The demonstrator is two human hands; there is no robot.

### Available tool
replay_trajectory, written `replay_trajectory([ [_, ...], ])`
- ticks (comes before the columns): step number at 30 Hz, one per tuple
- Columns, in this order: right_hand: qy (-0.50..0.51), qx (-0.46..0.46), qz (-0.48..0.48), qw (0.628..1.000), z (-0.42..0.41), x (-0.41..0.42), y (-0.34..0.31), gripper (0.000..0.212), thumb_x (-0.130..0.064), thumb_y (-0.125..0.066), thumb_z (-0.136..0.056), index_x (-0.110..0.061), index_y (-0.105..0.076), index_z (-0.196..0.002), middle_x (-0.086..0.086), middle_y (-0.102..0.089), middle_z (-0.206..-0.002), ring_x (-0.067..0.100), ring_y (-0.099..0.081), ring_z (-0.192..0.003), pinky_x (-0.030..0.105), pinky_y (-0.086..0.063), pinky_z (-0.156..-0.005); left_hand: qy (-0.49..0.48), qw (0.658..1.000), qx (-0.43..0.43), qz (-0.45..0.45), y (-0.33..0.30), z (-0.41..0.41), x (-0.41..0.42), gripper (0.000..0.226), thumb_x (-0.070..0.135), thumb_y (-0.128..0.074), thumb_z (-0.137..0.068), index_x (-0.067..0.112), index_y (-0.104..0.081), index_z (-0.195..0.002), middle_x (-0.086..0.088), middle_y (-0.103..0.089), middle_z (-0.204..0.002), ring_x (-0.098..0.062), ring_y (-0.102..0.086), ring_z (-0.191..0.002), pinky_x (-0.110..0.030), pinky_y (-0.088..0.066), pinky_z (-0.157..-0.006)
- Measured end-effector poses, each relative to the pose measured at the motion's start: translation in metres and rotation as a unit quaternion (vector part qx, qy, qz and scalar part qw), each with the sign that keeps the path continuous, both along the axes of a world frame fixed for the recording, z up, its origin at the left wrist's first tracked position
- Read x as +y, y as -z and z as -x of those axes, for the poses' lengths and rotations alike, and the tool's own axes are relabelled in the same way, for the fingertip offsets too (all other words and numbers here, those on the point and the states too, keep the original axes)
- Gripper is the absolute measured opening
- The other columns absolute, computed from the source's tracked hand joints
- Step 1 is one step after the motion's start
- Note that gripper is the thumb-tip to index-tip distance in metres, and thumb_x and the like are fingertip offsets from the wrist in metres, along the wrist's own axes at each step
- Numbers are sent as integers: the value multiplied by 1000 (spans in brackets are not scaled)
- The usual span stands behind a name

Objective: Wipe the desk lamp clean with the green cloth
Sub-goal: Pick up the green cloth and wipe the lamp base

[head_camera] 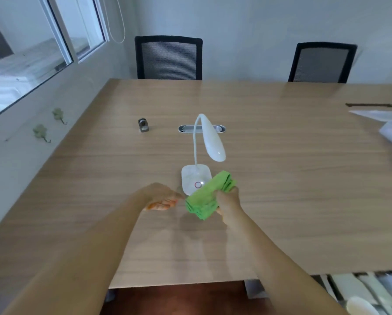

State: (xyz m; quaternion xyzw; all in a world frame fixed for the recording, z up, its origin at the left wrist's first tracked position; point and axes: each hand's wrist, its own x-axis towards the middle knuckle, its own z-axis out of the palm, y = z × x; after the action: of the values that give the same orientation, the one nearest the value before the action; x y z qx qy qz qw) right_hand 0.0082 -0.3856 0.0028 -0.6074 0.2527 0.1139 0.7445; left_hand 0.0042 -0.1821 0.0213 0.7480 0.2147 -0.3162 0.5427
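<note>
The right hand [228,204] is wrapped around the folded green cloth [207,196], fingers closed on its middle so the thick wad sticks out on both sides — a grip that looks meant to give a broad, padded face for wiping. The cloth is held above the wooden table [304,178], its far end overlapping the near right corner of the desk lamp base [194,177]; whether it is actually touching the base is hard to say from this angle. The base's ring-shaped button [198,184] shows just at the cloth's edge.

The left hand [162,197] is down by the table just left of the base, holding nothing, fingers loosely extended and a bit blurred. My read: it is placed to steady the light lamp while the cloth goes over it.

The white desk lamp [204,153] stands upright at the middle of the table, its slim gooseneck [195,144] arching up from the base and the lamp head [213,142] drooping back toward the person, hanging over the table beyond the cloth — well within reach. The base looks like the first target, with the head and neck not yet wiped.

Farther off: a small metal object [143,125], a cable grommet [202,128], two office chairs [169,57].
</note>
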Motion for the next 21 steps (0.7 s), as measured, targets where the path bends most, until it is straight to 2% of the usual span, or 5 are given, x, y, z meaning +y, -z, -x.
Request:
replay_trajectory([
  [2, 21, -20, 110, 994, -3, -26, -7, 34, -1, -57, -77, -3, -51, -110, 16, -63, -99, 31, -63, -88, 43, -55, -77, 26, 986, -99, -133, 6, -5, -4, 47, 32, -69, -80, 10, -59, -121, -9, -63, -121, -23, -60, -102, -31, -47, -87],
  [5, 12, -49, 215, 975, -5, -48, -20, 21, -6, -59, -79, -4, -59, -100, 14, -62, -90, 31, -60, -83, 39, -50, -75, 116, 924, -192, -309, 12, -7, -6, 74, 42, -67, -79, 21, -36, -143, -4, -41, -149, -23, -41, -136, -34, -33, -112],
  [8, -39, -84, 241, 966, -10, -45, -21, 17, -7, -60, -78, -8, -62, -95, 17, -67, -95, 35, -64, -89, 43, -53, -81, 174, 897, -231, -334, 20, -10, -8, 82, 46, -64, -80, 24, -24, -148, -2, -29, -156, -24, -28, -143, -37, -28, -117],
  [12, -121, -111, 257, 952, -18, -25, -15, 21, -11, -65, -78, -14, -62, -98, 5, -65, -91, 28, -63, -89, 36, -50, -78, 166, 898, -247, -325, 26, -18, -11, 79, 51, -59, -82, 25, -24, -148, -1, -25, -158, -25, -24, -145, -40, -25, -119],
  [21, -154, -105, 311, 932, -39, -6, -6, 20, -14, -68, -73, -13, -69, -94, 3, -66, -84, 26, -65, -86, 32, -50, -76, 212, 879, -243, -350, 27, -23, -19, 65, 47, -53, -88, 31, -29, -146, -8, -14, -160, -18, -8, -149, -35, -6, -120],
])
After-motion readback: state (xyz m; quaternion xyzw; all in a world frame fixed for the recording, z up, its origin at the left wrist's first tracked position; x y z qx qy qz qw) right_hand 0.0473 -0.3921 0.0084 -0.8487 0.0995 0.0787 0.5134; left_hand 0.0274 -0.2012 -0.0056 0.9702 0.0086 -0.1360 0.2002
